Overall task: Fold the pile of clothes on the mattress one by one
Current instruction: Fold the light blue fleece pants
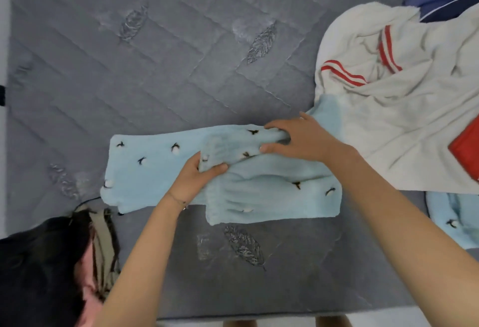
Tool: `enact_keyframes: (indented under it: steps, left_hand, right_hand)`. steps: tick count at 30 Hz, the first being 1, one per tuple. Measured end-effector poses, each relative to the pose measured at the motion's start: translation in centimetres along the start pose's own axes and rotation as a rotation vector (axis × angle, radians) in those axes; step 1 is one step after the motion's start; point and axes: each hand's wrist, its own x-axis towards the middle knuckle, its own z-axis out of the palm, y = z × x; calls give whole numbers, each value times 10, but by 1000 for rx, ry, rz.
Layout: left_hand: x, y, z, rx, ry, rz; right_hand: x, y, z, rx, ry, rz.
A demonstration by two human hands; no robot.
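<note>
Grey quilted mattress point(181, 67) with stitched leaf shapes fills most of the frame. At lower centre we have the light blue fleece garment with small black-and-white motifs point(145, 171) lying flat, its right half doubled over. Our left hand point(199, 177) grips a raised fold near its middle, fingers curled under the cloth and thumb on top. Our right hand point(298, 137) clutches the bunched upper edge. At the right lies the white garment with red stripes point(404, 98), touching the blue one.
</note>
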Motion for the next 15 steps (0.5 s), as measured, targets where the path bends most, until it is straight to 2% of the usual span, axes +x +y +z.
enact_keyframes:
  steps: [3,6,8,11,13,15]
  left_hand:
    - [-7,-11,-61,-49,78,-10]
    - [-11,-20,-117,-57,121,-1]
    - [-11,-25,-149,-51,136,9]
    - [-9,-31,-191,-108,173,20]
    - [-5,-36,-215,-138,245,6]
    - [0,-45,-237,-127,338,-22]
  right_hand:
    - [25,-14,15,-105,-66,5]
    - [50,-28,33,-190,-20,64]
    - [68,-44,45,-216,64,69]
    - [91,-76,62,-224,304,14]
    - [104,-99,73,-243,431,-23]
    - [114,-114,87,-251,474,-33]
